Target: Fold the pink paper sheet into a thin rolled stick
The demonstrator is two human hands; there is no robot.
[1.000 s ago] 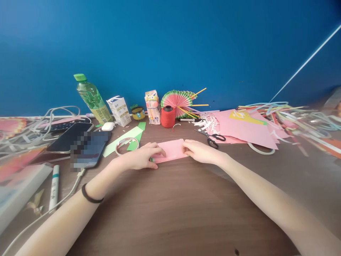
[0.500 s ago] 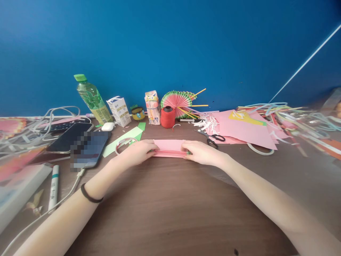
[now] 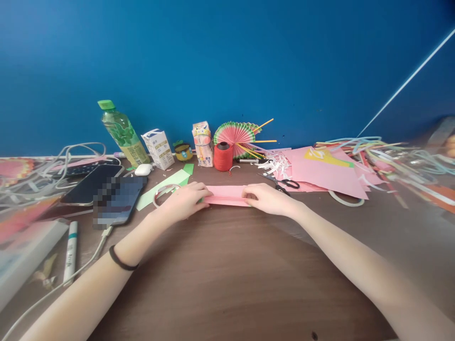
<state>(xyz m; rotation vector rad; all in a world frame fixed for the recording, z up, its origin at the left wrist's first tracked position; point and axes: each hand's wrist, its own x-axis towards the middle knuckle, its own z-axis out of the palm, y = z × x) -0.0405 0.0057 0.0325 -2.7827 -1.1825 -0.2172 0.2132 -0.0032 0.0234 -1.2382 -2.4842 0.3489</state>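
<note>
Capped bottle (image 3: 124,135) beside carton (image 3: 158,149), pink paper (image 3: 227,194) in left hand (image 3: 187,201) and right hand (image 3: 267,199)

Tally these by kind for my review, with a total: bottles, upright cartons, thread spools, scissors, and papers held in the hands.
Bottle: 1
Cartons, one white, one decorated: 2
Red thread spool: 1
Scissors: 1
Folded pink paper in both hands (left hand, right hand): 1
Total: 6
</note>
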